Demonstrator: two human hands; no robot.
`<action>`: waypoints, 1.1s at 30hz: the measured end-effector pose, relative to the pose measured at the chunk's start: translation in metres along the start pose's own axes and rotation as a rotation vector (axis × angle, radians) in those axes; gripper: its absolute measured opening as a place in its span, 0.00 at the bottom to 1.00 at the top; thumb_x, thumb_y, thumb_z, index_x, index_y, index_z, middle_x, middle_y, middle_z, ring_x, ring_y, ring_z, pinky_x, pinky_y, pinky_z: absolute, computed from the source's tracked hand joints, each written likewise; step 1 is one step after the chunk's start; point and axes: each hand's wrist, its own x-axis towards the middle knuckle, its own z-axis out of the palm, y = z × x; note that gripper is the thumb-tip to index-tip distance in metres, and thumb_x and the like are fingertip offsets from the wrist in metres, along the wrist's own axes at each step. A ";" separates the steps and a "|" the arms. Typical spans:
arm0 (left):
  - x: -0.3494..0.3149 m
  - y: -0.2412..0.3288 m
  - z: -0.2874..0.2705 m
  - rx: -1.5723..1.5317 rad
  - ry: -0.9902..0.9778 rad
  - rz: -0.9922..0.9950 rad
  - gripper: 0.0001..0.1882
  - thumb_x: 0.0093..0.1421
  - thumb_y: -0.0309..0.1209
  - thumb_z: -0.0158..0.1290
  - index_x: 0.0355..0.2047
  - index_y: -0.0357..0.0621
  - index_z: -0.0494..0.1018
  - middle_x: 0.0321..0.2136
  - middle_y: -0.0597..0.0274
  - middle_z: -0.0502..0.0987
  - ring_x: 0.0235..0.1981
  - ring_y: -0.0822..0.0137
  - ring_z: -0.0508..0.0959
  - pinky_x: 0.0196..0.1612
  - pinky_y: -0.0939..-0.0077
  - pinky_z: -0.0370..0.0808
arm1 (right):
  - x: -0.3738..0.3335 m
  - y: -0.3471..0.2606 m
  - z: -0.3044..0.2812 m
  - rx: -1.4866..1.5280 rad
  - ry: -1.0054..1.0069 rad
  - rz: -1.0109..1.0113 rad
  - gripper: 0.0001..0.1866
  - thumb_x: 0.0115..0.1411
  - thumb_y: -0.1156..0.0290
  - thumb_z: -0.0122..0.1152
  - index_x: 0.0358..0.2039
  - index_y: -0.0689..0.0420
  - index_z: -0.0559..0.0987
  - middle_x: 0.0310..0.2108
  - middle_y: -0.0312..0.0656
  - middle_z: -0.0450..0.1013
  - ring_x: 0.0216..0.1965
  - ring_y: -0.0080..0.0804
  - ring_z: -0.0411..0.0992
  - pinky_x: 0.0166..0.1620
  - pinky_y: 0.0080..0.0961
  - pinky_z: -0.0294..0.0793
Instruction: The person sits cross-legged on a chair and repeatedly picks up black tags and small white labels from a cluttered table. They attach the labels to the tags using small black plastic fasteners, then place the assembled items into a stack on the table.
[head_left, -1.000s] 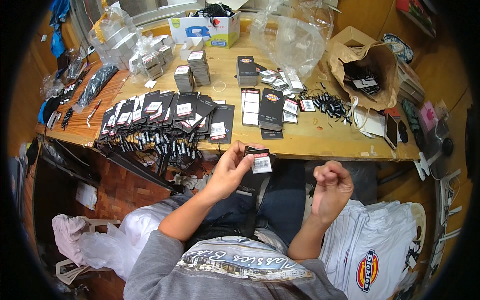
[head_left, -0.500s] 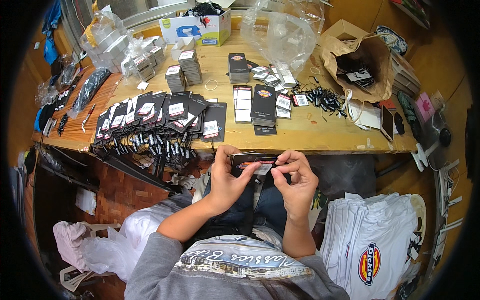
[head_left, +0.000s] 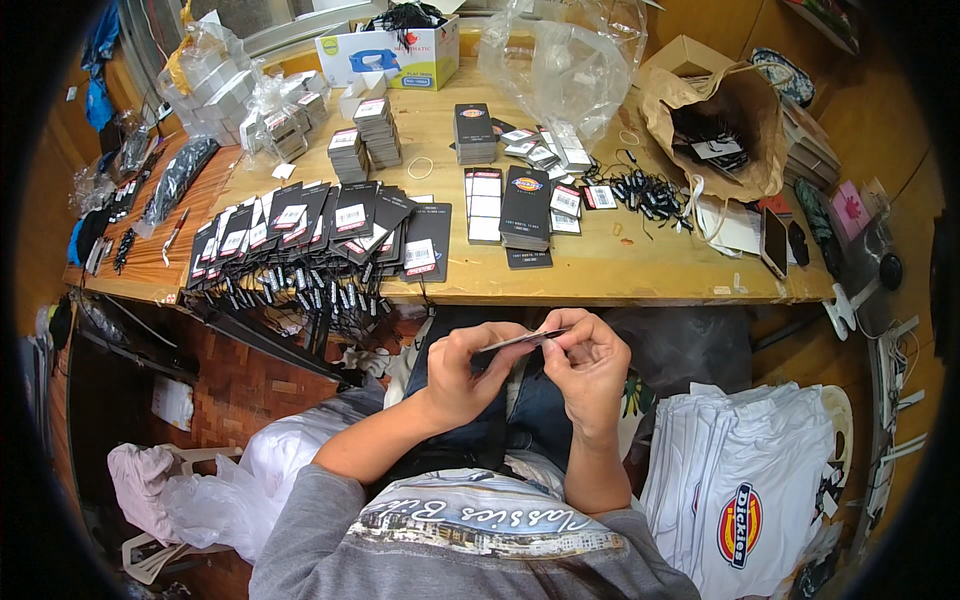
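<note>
Over my lap, just off the table's front edge, my left hand [head_left: 462,372] is closed on black hang tags [head_left: 512,342] turned almost edge-on. My right hand [head_left: 588,375] pinches the far right end of the same tags with thumb and fingertips, so both hands meet there. How many tags are held, and whether a string is between the right fingers, is hidden. On the table ahead lie a stack of black hang tags [head_left: 526,205], small stickered tags [head_left: 484,207] and a pile of black tag strings [head_left: 648,192].
At the left, finished-looking black tags with strings [head_left: 300,225] fan toward the table edge. Behind them stand stacks of small tags [head_left: 376,130]. A brown paper bag [head_left: 665,100], a phone [head_left: 774,243] and folded white shirts [head_left: 690,480] are at the right.
The tags have tipped from face-up to nearly edge-on. My right fingers have closed in on their end, and my hands have come nearer each other.
</note>
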 end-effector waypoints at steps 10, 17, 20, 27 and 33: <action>0.011 0.011 -0.009 0.004 -0.343 -0.239 0.18 0.50 0.15 0.42 0.43 0.36 0.55 0.23 0.49 0.71 0.23 0.58 0.74 0.26 0.77 0.68 | 0.009 0.010 -0.007 -0.092 0.162 -0.104 0.06 0.43 0.87 0.54 0.21 0.65 0.69 0.29 0.41 0.66 0.32 0.22 0.65 0.35 0.14 0.63; 0.015 0.016 -0.014 0.012 -0.229 -0.335 0.16 0.48 0.16 0.46 0.39 0.36 0.62 0.26 0.49 0.73 0.29 0.62 0.76 0.28 0.78 0.71 | 0.003 -0.013 -0.003 -0.467 0.070 -0.439 0.08 0.38 0.85 0.59 0.21 0.64 0.71 0.32 0.44 0.66 0.33 0.30 0.65 0.38 0.21 0.64; 0.023 0.026 -0.015 0.089 -0.279 -0.297 0.14 0.47 0.17 0.48 0.37 0.36 0.64 0.27 0.50 0.73 0.30 0.61 0.76 0.28 0.78 0.72 | 0.003 -0.015 -0.003 -0.489 0.090 -0.421 0.07 0.37 0.84 0.59 0.20 0.63 0.72 0.34 0.45 0.66 0.34 0.31 0.66 0.39 0.22 0.64; 0.021 0.028 -0.015 0.190 -0.294 -0.181 0.17 0.45 0.16 0.48 0.38 0.36 0.65 0.26 0.51 0.73 0.24 0.60 0.76 0.26 0.78 0.72 | 0.002 -0.014 -0.002 -0.384 0.057 -0.328 0.07 0.38 0.85 0.58 0.20 0.64 0.71 0.31 0.45 0.68 0.32 0.28 0.67 0.37 0.19 0.65; 0.019 0.018 -0.013 0.245 -0.351 0.045 0.18 0.44 0.14 0.45 0.38 0.37 0.65 0.30 0.49 0.73 0.28 0.56 0.75 0.28 0.75 0.71 | 0.002 -0.006 -0.005 -0.212 0.059 -0.238 0.07 0.39 0.87 0.56 0.21 0.64 0.69 0.30 0.44 0.68 0.32 0.26 0.67 0.37 0.17 0.64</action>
